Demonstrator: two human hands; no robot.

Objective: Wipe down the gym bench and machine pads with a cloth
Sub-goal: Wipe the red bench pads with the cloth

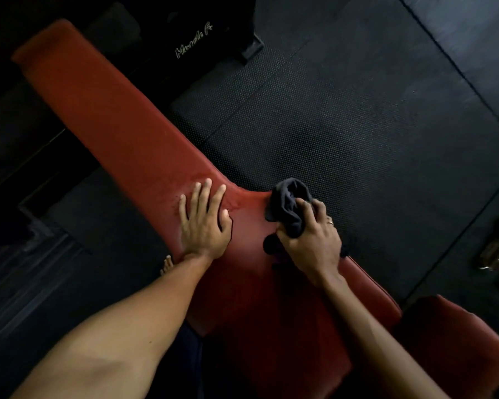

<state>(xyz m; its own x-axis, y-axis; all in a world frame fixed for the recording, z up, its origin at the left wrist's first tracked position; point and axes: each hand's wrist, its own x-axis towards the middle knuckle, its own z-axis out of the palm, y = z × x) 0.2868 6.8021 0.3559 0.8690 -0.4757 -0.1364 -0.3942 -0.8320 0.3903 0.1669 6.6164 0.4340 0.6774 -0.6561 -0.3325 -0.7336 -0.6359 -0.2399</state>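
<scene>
Two grips rest on the red gym bench pad [113, 125]. The left grip [203, 223] lies flat, fingers straight and spread, holding nothing and pressing on the pad where its narrow section begins to widen. The right grip [311, 240] is curled tight round a bunched dark cloth [288, 205], which it holds against the pad's right edge at the same flare, just beside the left grip.

The pad's long axis runs from the far upper left to the near lower right. Its narrow length extends up and to the left of the cloth, well beyond both grips. A speckled patch shows just past the left fingertips [208, 185].

Judgement: the next stroke should travel along that axis, away from the body. The right grip alone carries the cloth and must cross ahead of the left grip to reach the narrow section. A second red pad [458, 341] lies near the right forearm, over black rubber floor mats [329, 110].
</scene>
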